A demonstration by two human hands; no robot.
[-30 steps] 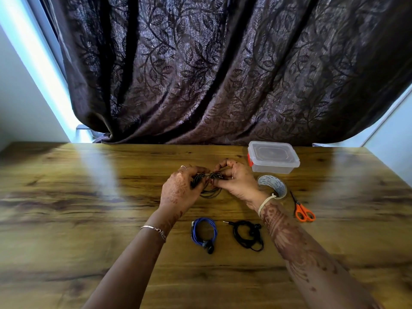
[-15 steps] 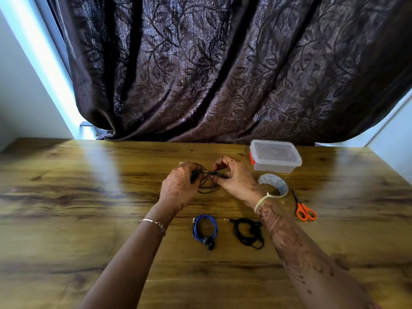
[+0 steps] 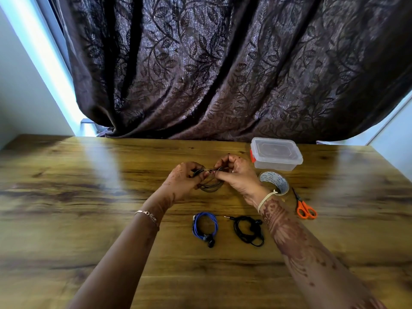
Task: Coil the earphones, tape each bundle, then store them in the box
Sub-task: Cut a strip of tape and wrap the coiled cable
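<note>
Both hands meet above the middle of the wooden table (image 3: 66,219). The left hand (image 3: 180,184) and the right hand (image 3: 238,177) each pinch the top of a dark coiled earphone bundle (image 3: 210,186) between thumb and fingertips, the fingers curled in and nearly touching each other over the cord. The loops hang below the pinch, so the coil stands roughly upright with its flat face toward the person and its top strand running left to right between the two hands.

Below the hands, nearer the person, lie two more bundles: a blue earphone coil (image 3: 204,227) under the left hand, its long axis running toward and away from the person with the earbuds at the near end, and a black earphone coil (image 3: 248,229) just left of the right forearm, its plug pointing left.

Right of the right hand sits a roll of clear tape (image 3: 275,181), close to the wrist. Beyond it to the right lie orange-handled scissors (image 3: 304,207), blades pointing away from the person. Past the right hand, by the table's far edge, stands the clear plastic box (image 3: 276,153), lid on, red clip on its left side.

The table is bare wood to the left of the left hand out to its left edge, and along the near side either side of the forearms. A dark leaf-patterned curtain (image 3: 223,63) hangs down behind the far edge.
</note>
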